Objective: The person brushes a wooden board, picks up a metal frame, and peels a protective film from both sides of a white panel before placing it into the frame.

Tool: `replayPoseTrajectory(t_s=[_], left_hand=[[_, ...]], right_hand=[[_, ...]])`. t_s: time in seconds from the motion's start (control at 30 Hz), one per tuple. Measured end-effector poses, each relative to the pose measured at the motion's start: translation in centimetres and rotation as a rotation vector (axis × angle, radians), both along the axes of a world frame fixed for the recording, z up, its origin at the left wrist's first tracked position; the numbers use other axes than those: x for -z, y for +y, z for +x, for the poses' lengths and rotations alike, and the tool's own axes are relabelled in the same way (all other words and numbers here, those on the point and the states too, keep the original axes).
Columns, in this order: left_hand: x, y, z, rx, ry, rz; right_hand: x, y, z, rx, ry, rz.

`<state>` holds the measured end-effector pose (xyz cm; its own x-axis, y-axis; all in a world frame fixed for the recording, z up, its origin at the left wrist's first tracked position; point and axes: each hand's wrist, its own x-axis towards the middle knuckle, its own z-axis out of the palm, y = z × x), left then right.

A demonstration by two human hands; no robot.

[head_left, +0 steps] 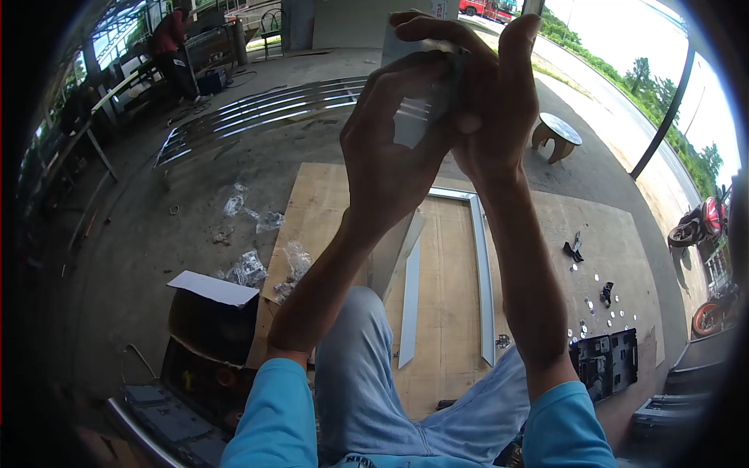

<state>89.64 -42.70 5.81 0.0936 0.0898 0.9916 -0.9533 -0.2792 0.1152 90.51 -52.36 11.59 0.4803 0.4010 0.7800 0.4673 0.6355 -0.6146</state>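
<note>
Both my hands are raised together in front of me. My left hand (pixel 390 132) is closed, its fingers curled and its thumb reaching toward the right palm. My right hand (pixel 499 93) meets it, with one digit pointing up and other fingers bent leftward over the top. What they grip between them is dark and mostly hidden. A pale, see-through flat piece (pixel 411 123) shows through the gap in my left hand; whether it is held cannot be told. Below, a white metal frame (pixel 485 273) lies on a plywood board (pixel 449 312), beside a loose white strip (pixel 409 312).
Plastic bags (pixel 248 269) lie left of the board, near a box with a white flap (pixel 212 287). An open black case (pixel 607 363) and scattered small discs are at right. Farther off are metal bars (pixel 257 109), a round stool (pixel 559 131) and a person (pixel 172 47).
</note>
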Motion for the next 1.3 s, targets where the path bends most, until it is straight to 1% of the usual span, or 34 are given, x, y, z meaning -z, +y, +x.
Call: replayPoseTrajectory(t_s=[0.03, 0.07, 0.1, 0.13, 0.2, 0.23, 0.27, 0.3, 0.33, 0.37, 0.43, 0.47, 0.53, 0.57, 0.6, 0.63, 0.7, 0.73, 0.77, 0.83, 0.87, 0.93, 1.07, 1.13, 1.17, 1.23, 1.27, 1.3], left_hand=[[0.0, 0.1, 0.4, 0.031, -0.046, -0.016], [0.3, 0.6, 0.2, 0.191, 0.024, 0.0], [0.3, 0.7, 0.6, 0.196, 0.018, 0.005], [0.3, 0.8, 1.0, 0.121, 0.006, 0.075], [-0.1, 1.2, 1.2, -0.012, -0.007, 0.163], [-0.3, 1.2, 1.3, -0.007, 0.008, 0.16], [-0.7, 1.2, 1.2, 0.008, -0.041, 0.098], [-0.8, 1.1, 1.2, 0.023, -0.092, 0.037], [-0.4, 0.7, 1.0, 0.213, -0.109, -0.001], [-0.5, 0.5, 1.5, 0.22, -0.107, 0.007], [-0.2, 0.3, 2.4, -0.001, -0.271, -0.043], [-0.4, -0.1, 2.1, 0.083, -0.208, -0.14], [-1.1, -0.6, 2.3, 0.093, -0.23, -0.173], [-1.7, -0.5, 2.3, 0.115, -0.259, -0.181], [-2.7, 0.0, 2.1, 0.158, -0.36, 0.017], [-2.2, 0.2, 2.3, 0.162, -0.362, 0.006], [-1.0, 0.3, 3.0, 0.146, -0.346, 0.071], [-0.3, 0.7, 2.8, 0.074, -0.293, 0.078], [0.1, 0.8, 2.8, 0.083, -0.302, 0.075], [0.4, 1.0, 2.8, 0.061, -0.151, -0.046], [0.3, 1.3, 2.9, 0.058, -0.156, -0.052], [-0.3, 2.0, 2.9, 0.063, -0.173, 0.077], [-1.7, 3.1, 2.3, 0.039, -0.177, 0.122], [-2.3, 4.0, 1.9, -0.021, -0.141, 0.327], [-2.6, 4.6, 1.5, -0.021, -0.143, 0.326], [-2.6, 6.0, 0.3, 0.207, 0.201, 0.646], [-2.2, 6.3, 0.1, 0.257, 0.251, 0.747], [-1.2, 6.4, -0.3, 0.307, 0.327, 0.761]], right_hand=[[-0.3, 0.2, 0.0, 0.128, -0.016, 0.026], [-0.3, 0.1, 0.3, 0.13, -0.022, 0.029], [0.0, -0.2, 0.8, 0.211, -0.11, 0.035], [0.1, -0.4, 1.2, 0.295, -0.193, 0.044], [0.3, -0.3, 1.4, 0.302, -0.208, 0.058], [0.4, -0.3, 1.4, 0.307, -0.222, 0.07], [0.3, 0.1, 1.1, 0.31, -0.207, 0.064], [-0.2, 0.8, 0.6, 0.293, -0.16, 0.134], [-0.3, 1.2, 0.5, 0.278, -0.117, 0.21], [-0.3, 0.9, 1.0, 0.286, -0.116, 0.218], [0.0, 0.6, 2.2, 0.377, -0.391, 0.124], [0.0, 0.9, 1.0, 0.366, -0.38, 0.105], [-0.8, 1.2, -2.3, 0.235, -0.019, 0.117], [-0.7, 1.5, -2.0, 0.231, -0.017, 0.093], [-0.6, 1.7, -1.8, 0.235, -0.025, 0.082], [-0.6, 1.8, -1.6, 0.245, -0.034, 0.079], [-1.0, 1.6, -1.0, 0.272, -0.082, 0.093], [-1.1, 1.5, -0.8, 0.287, -0.103, 0.102], [-1.2, 1.4, -0.6, 0.299, -0.119, 0.109], [-1.2, 1.4, -0.3, 0.319, -0.146, 0.117], [-1.2, 1.6, -0.1, 0.32, -0.158, 0.117], [-0.9, 2.0, 0.1, 0.317, -0.172, 0.113], [-0.3, 1.8, 0.3, 0.347, -0.19, 0.136], [-0.3, 1.7, 0.4, 0.359, -0.207, 0.154], [-0.3, 1.7, 0.5, 0.359, -0.21, 0.153], [-0.4, 1.3, 0.8, 0.482, -0.198, 0.124], [0.0, -2.9, 4.2, 0.308, -0.4, -0.109], [-0.1, -2.7, 3.8, 0.308, -0.397, -0.109]])
